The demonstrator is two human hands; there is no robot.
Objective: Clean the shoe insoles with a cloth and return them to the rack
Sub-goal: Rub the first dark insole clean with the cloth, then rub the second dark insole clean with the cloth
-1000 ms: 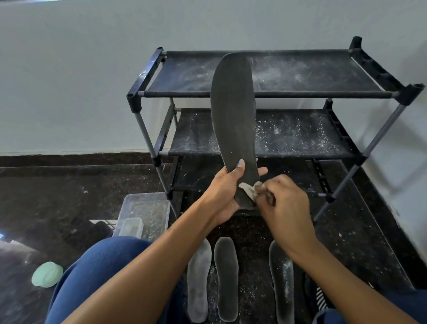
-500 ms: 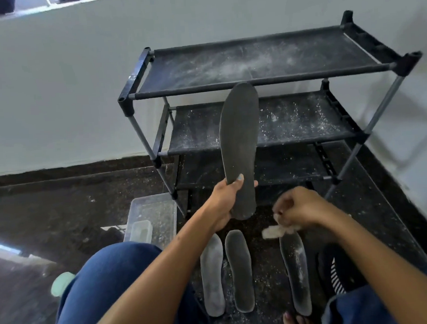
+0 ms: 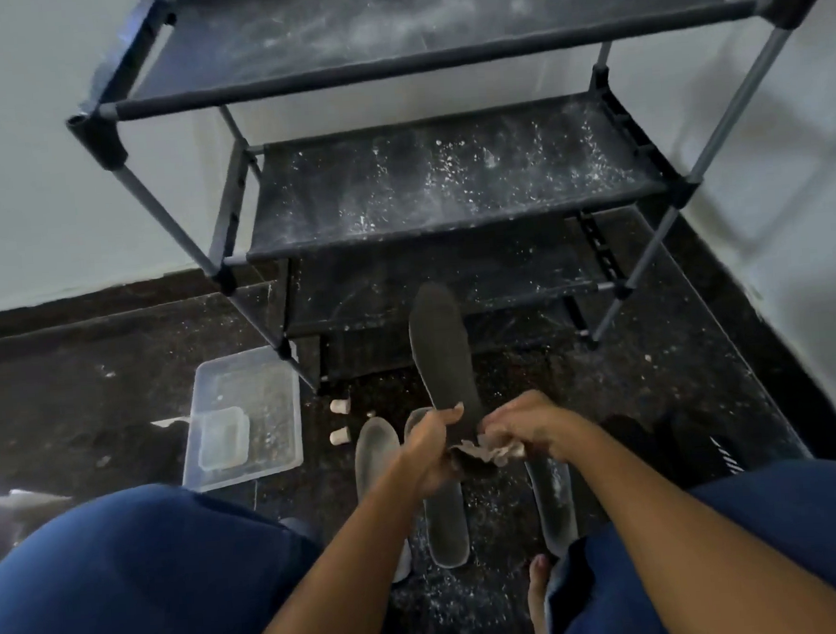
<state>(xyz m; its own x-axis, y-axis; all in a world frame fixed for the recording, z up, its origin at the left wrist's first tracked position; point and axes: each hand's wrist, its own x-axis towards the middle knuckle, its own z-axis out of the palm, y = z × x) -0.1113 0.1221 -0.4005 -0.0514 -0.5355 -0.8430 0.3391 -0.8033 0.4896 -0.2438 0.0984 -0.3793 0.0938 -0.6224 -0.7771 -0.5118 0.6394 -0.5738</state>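
**Insole in hand, cloth at its heel**

Head view:

- Dark insole: held off the floor, heel end at the hands, toe end pointing toward the rack, in front of the bottom shelf.
- Left hand: fingers curled round the insole's heel end, thumb across its face.
- Right hand: fingers curled, pinching a crumpled pale cloth against the heel end, just beside the left hand.
- Rack: black, three fabric shelves on grey poles, against the wall; the shelves are dusted with white specks and carry nothing.
- Floor insoles: pale one, dark one and a third, lying side by side lengthwise under the hands, on the dark speckled floor.
- Clear tub: left of the rack's front leg, a smaller clear box inside it.
- Two small pale plugs: between tub and insoles.
- Blue-trousered knees: lower corners.
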